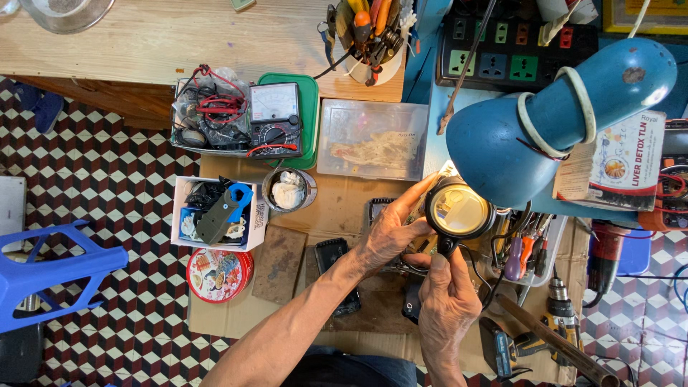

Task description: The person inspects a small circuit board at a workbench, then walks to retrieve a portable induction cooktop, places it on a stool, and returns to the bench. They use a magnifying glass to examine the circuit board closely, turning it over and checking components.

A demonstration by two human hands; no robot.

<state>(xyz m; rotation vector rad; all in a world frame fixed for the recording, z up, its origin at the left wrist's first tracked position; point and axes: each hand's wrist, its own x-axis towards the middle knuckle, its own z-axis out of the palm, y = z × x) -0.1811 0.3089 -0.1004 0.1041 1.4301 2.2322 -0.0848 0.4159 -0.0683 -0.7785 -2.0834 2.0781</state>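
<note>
Round black-rimmed magnifying glass (459,211) sits right of centre in the head view, just under the big blue metal desk lamp (566,122) that fills the upper right. Its lens is lit up bright and yellowish. The right hand (446,301) comes up from the bottom edge, fingers curled and pinched around the short black handle below the lens. The left hand (390,229) reaches in from the lower left, fingers stretched out along the left side of the rim, fingertips touching it. It seems to press a small circuit board (380,208) underneath, but what exactly it grips is hard to tell since the palm covers most of it.

Everything sits on a brown cardboard sheet (337,201) over a red, white and black checkered floor (107,179). Left of the hands there's a black rectangular phone-like device (331,254), a dark brown flat square pad (279,264) and a round red decorated tin (219,274). Above those, a white box of black and blue parts (218,213), a small metal cup with white cloth (289,189), an analog multimeter with red leads (275,120) on a green tray (309,107), and a clear plastic lidded box (373,140). A blue plastic stool (50,269) is at the far left. A cordless drill (555,322) lies lower right, with a tray of screwdrivers (523,251) just right of the lens.
</note>
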